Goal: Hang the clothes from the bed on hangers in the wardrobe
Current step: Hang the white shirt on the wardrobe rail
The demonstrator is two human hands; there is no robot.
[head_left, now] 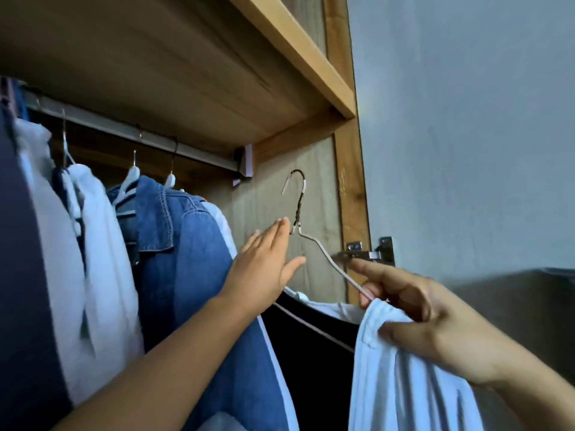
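1. Wooden wardrobe (348,188): open, with a shelf above and a metal hanging rail (130,132) running beneath it from left to right, ending at a bracket on the side panel.
2. Garments on the rail: a denim shirt (186,259) and pale tops to its left, each on its own hanger; the stretch of rail right of the denim shirt appears free.
3. White garment (401,368): draped on a wire hanger (323,250), held to the right of the hung row and below the rail.
4. Wire hanger: hook uppermost, not yet on the rail; the rail lies up and to the left of the hook. Long axis slopes down toward the right hand.
5. Right hand (420,318): pinches the hanger's shoulder and the garment together.
6. Left hand (267,262): fingers straight, grasping nothing, its back against the denim shirt, just left of the hanger neck; judged to be keeping a gap open.
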